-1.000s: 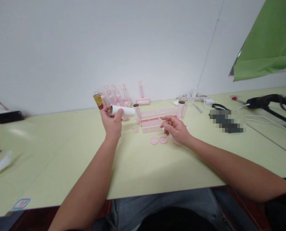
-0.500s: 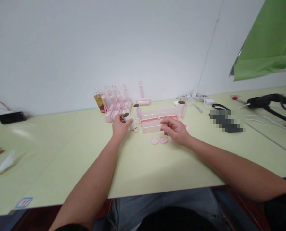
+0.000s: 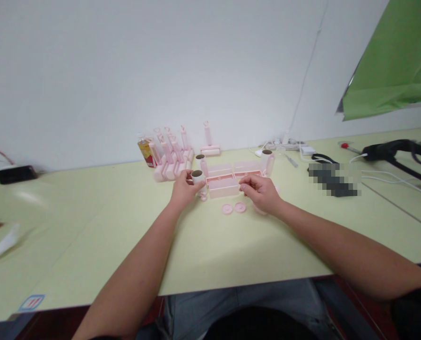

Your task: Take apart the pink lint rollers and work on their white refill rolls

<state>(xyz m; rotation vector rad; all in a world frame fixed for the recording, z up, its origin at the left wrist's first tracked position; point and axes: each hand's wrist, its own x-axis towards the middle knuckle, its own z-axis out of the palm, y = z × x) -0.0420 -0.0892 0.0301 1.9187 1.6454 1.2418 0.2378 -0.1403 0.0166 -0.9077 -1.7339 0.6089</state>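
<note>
My left hand (image 3: pixel 182 189) is wrapped round a white lint-roller refill (image 3: pixel 198 180), held upright with its brown core open at the top. A small pink part shows at its foot. My right hand (image 3: pixel 262 193) is curled, thumb and fingers drawn together beside the pink cases; whether anything is between them is hidden. Part of a pink piece (image 3: pixel 260 211) shows under that palm. Two round pink end caps (image 3: pixel 240 207) lie flat between my hands. Behind them are pink open cases (image 3: pixel 223 190). Another roll (image 3: pixel 200 159) stands behind the left hand, and one (image 3: pixel 266 158) behind the right.
Several pink lint rollers (image 3: pixel 169 165) stand handle-up at the back left beside a yellow-labelled bottle (image 3: pixel 146 151). One more roller (image 3: pixel 210 150) stands by the wall. At right are a power strip (image 3: pixel 284 141), cables and black straps (image 3: pixel 390 151). A phone (image 3: pixel 15 174) lies far left.
My left hand has brought the refill to the right, towards the cases, and turned it more upright. The right hand stays nearly in place; a pink piece now shows beneath it.
</note>
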